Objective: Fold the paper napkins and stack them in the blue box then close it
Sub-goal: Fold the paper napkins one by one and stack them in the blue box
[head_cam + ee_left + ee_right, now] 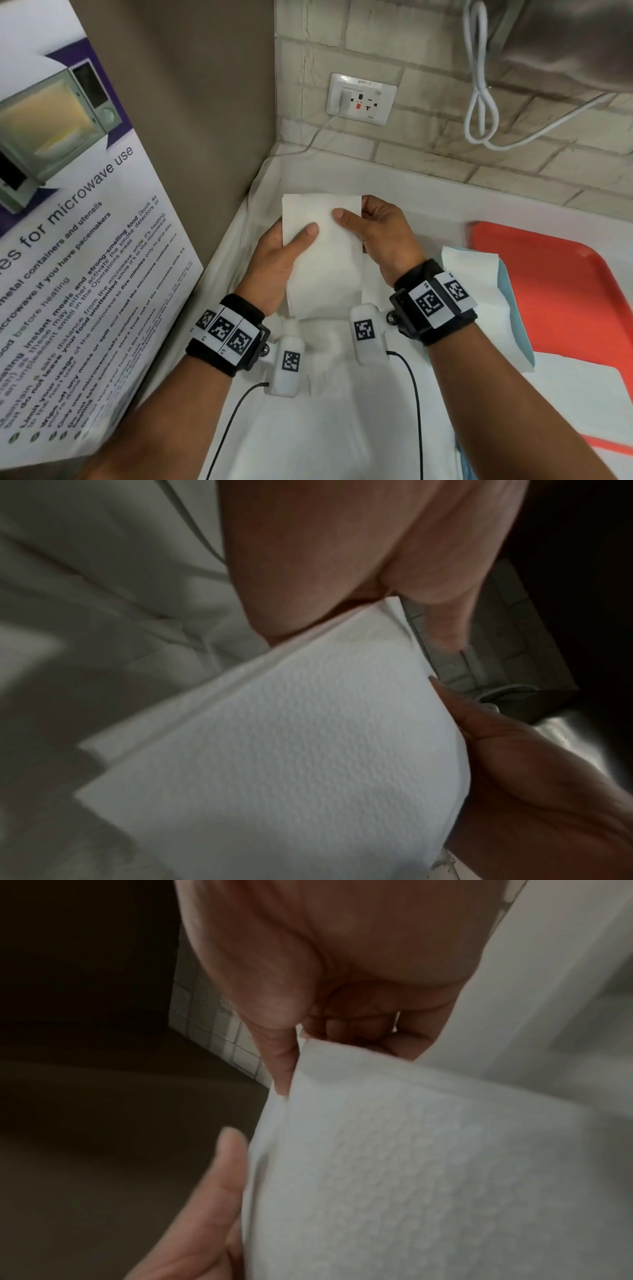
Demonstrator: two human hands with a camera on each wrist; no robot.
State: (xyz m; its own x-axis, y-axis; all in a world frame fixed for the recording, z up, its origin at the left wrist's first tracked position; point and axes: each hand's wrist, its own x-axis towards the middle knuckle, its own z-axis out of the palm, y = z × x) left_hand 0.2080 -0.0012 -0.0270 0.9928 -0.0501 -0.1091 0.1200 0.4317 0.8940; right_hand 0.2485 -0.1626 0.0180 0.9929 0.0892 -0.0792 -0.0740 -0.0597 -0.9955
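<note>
A white paper napkin (322, 253) is held up above the white-covered counter in the head view, folded over into a tall rectangle. My left hand (284, 250) pinches its left edge, thumb on the front and fingers behind. My right hand (373, 229) pinches the upper right edge the same way. The left wrist view shows the embossed napkin (291, 750) against my palm, and the right wrist view shows the napkin (411, 1164) pinched under my thumb. The pale blue box (513, 308), lined with white paper, lies open just right of my right wrist.
A red tray (565, 291) sits at the right under the box. A white cloth (325, 428) covers the counter. A microwave poster (85, 240) leans at the left. A wall socket (361, 97) and white cable (479, 102) are on the brick wall behind.
</note>
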